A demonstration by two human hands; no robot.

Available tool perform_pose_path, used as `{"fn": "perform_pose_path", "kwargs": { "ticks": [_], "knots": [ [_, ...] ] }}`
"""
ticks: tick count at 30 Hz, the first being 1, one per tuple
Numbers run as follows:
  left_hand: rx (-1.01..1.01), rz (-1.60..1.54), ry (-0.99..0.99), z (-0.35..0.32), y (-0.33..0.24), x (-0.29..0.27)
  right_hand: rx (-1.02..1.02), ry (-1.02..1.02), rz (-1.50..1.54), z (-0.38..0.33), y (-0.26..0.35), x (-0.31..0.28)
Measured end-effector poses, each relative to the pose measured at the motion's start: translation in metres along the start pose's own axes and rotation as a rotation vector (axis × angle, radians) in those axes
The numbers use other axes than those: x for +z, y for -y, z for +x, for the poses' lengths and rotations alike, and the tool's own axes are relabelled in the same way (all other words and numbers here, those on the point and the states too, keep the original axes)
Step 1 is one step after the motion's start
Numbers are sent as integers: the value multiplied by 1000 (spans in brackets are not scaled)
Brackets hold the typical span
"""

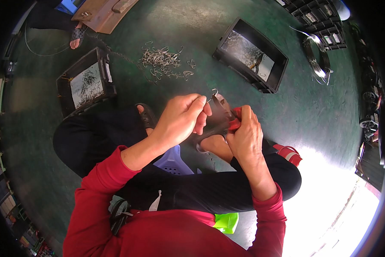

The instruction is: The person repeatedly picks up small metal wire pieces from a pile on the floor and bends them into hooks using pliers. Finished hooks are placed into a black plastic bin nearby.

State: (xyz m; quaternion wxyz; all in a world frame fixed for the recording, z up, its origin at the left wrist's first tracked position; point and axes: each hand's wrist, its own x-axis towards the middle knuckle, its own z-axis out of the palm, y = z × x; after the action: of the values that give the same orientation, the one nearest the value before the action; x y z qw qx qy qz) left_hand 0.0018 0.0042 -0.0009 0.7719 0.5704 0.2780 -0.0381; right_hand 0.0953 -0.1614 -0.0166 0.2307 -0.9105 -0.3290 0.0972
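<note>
Between thumb and fingertips, my left hand [182, 116] pinches a short metal wire [214, 92] whose far end curls into a hook. My right hand [247, 132] is wrapped round the red handles of pliers [234, 121]. The jaws are close to the wire, but blur hides whether they touch it. Both hands are raised in front of my crossed legs, above my shoes. Beyond them, a loose pile of bent wire hooks [160, 59] lies on the green floor.
Black crates with wire pieces stand at left [109, 85] and right [282, 64]. A wire coil [317, 58] lies near stacked crates [314, 19]. A purple plastic stool [175, 161] is under me; a red object [289, 154] sits by my right knee. Another person's foot [76, 37] shows at upper left.
</note>
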Motion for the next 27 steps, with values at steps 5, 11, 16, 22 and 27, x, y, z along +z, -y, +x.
{"fn": "perform_pose_path", "kwargs": {
  "ticks": [5, 11, 16, 22, 27],
  "knots": [
    [-13, -56, -45, -1, 0, 4, -22, -36, -19, 1, 2, 0],
    [49, -5, -37, 2, 8, 3, -54, -44, -15, 3, 0, 2],
    [219, 118, 21, 14, 10, -2, 274, 315, 302, 7, 4, -4],
    [343, -214, -104, 22, 16, 3, 242, 272, 339, 3, 7, -4],
    [299, -260, -154, 28, 11, -5, 203, 381, 426, -2, 5, -10]
  ]
}}
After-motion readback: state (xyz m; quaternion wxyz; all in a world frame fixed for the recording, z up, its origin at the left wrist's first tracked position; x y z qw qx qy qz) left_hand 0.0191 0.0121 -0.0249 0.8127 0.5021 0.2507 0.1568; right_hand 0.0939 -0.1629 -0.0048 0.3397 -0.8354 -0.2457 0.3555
